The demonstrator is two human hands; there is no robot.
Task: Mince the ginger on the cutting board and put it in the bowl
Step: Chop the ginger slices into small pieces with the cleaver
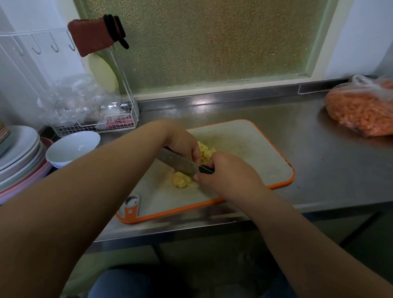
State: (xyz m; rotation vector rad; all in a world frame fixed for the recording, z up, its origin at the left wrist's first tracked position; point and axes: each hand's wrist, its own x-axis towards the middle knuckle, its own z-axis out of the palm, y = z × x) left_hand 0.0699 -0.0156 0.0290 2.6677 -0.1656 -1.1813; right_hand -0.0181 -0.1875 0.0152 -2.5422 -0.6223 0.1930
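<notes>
A white cutting board (242, 145) with an orange rim lies on the steel counter. On it sit a pile of chopped yellow ginger (207, 153) and a few larger ginger pieces (180, 182) below the blade. My right hand (225, 172) grips the black handle of a knife (179, 164), whose blade points left across the board. My left hand (182, 142) reaches over the blade, its fingers bent down onto the blade's back beside the ginger pile. A white bowl (73, 148) stands left of the board, with nothing seen inside it.
Stacked plates (11, 163) crowd the counter's left edge, next to the bowl. A wire rack (99, 123) with clear plastic bags stands behind the bowl. A bag of orange food (371, 109) lies at the right. The counter's front edge runs just below the board.
</notes>
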